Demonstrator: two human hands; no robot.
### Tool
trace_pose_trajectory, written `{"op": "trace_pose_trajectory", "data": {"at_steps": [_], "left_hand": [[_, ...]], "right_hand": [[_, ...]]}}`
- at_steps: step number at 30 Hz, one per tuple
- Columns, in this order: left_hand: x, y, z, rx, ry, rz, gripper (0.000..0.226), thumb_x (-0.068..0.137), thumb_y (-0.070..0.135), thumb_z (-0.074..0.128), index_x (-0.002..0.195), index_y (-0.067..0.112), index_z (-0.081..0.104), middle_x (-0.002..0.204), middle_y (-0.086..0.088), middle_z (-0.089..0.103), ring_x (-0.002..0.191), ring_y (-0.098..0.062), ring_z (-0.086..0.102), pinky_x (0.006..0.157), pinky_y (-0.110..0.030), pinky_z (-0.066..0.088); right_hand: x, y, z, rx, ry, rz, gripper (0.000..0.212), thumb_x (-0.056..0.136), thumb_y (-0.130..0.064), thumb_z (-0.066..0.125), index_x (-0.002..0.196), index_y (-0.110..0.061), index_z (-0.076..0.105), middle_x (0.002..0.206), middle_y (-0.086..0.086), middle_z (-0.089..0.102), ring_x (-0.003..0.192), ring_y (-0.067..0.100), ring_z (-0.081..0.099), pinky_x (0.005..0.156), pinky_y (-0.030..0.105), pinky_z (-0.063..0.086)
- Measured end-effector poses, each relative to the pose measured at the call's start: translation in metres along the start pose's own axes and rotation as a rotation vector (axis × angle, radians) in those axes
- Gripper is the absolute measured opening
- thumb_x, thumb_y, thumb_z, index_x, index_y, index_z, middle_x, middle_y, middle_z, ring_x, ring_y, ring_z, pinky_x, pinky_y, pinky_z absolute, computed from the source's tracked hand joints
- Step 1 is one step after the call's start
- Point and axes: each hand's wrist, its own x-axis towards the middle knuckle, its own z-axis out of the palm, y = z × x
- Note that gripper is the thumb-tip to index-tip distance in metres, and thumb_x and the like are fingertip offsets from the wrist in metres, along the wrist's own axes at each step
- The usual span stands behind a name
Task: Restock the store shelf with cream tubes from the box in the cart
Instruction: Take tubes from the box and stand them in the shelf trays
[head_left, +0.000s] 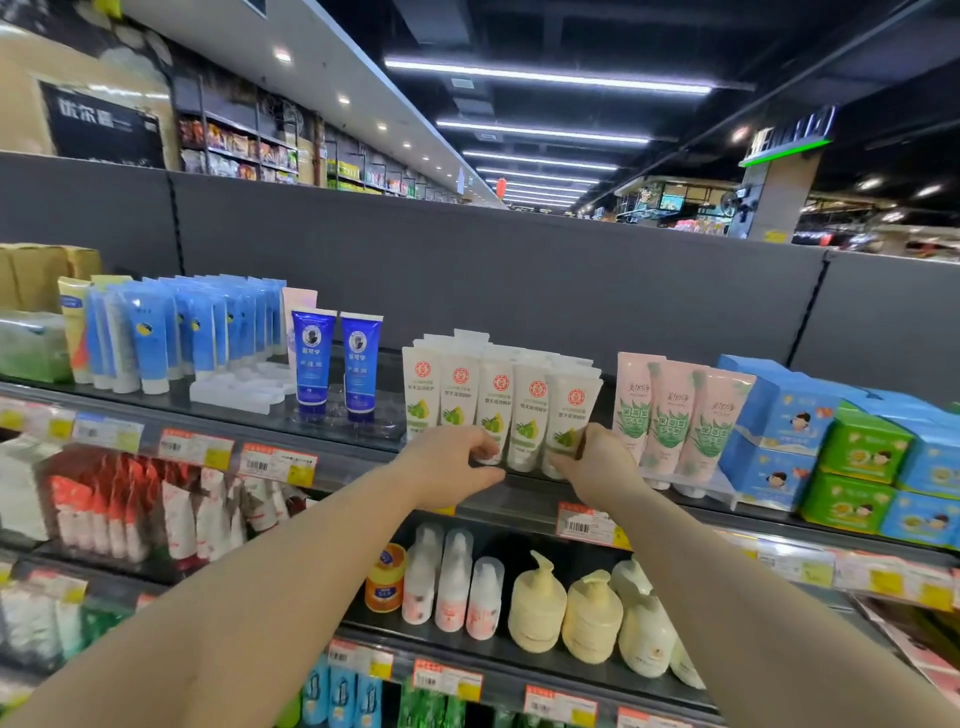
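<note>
**Restock well along – white cream row nearly full, hands tidying the front**

Both hands are at the front edge of the top shelf (358, 441), working the row of white cream tubes (498, 410) w/ green fruit print. Left hand (449, 467): fingers curled, tips pinching the bottom of a front tube approx mid-row. Right hand (592, 460): fingers curled round the base of the rightmost front tube, next to the pink tubes (670, 415).

Done, as far as visible: five white tubes stand upright across the front, more ranked behind toward the back panel; the block looks close to full.

Left: front tubes look not yet squared to the edge, so I judge this as facing-up/seating. Box & cart not in view, so can't tell how much stock remains. Toward the shelf's left end, gaps show behind the two dark blue tubes (335, 358), beside an empty clear tray (244, 387) – can't tell if that's part of this job.
</note>
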Motion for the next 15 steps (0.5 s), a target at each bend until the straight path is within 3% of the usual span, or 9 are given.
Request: {"op": "trace_pose_trajectory", "data": {"at_steps": [4,6,9,13,15], "left_hand": [[0.002,0.001,-0.004,-0.085,-0.023,-0.029,0.048,0.094,0.041,0.059,0.136,0.021,0.051,0.132,0.004,0.06,0.118,-0.01,0.055,0.101,-0.029,0.043],[0.0,0.001,-0.006,-0.128,-0.03,-0.036,0.048,0.095,0.04,0.058,0.137,0.02,0.05,0.132,0.003,0.06,0.118,-0.011,0.055,0.101,-0.029,0.043],[-0.011,-0.002,-0.009,-0.119,-0.003,-0.023,0.046,0.096,0.042,0.054,0.137,0.021,0.051,0.133,0.003,0.059,0.119,-0.013,0.055,0.1,-0.031,0.044],[-0.04,-0.018,-0.015,0.055,0.081,0.0,0.041,0.096,0.049,0.049,0.127,0.023,0.057,0.124,0.001,0.062,0.11,-0.015,0.057,0.096,-0.037,0.048],[-0.06,-0.038,-0.024,0.204,0.117,-0.011,0.048,0.095,0.055,0.045,0.128,0.023,0.057,0.126,-0.002,0.06,0.115,-0.019,0.055,0.098,-0.041,0.045]], "right_hand": [[-0.005,0.003,0.004,0.115,0.056,-0.02,0.029,0.086,-0.025,0.071,0.107,-0.009,0.058,0.1,0.004,0.065,0.081,0.014,0.054,0.054,0.02,0.037],[-0.01,0.003,0.004,0.139,0.072,-0.028,0.027,0.086,-0.026,0.071,0.107,-0.011,0.061,0.094,-0.001,0.065,0.079,0.011,0.056,0.056,0.02,0.041],[-0.024,0.0,0.004,0.084,0.131,0.01,0.033,0.088,-0.034,0.067,0.115,-0.015,0.061,0.105,0.0,0.067,0.09,0.018,0.062,0.072,0.033,0.051],[-0.057,-0.026,0.016,-0.094,0.207,0.021,0.037,0.094,-0.041,0.055,0.12,-0.015,0.055,0.107,0.002,0.064,0.088,0.02,0.059,0.067,0.031,0.046],[-0.074,-0.055,0.034,-0.186,0.165,-0.022,0.041,0.095,-0.043,0.052,0.123,-0.015,0.056,0.115,0.004,0.064,0.098,0.024,0.059,0.075,0.033,0.047]]}}
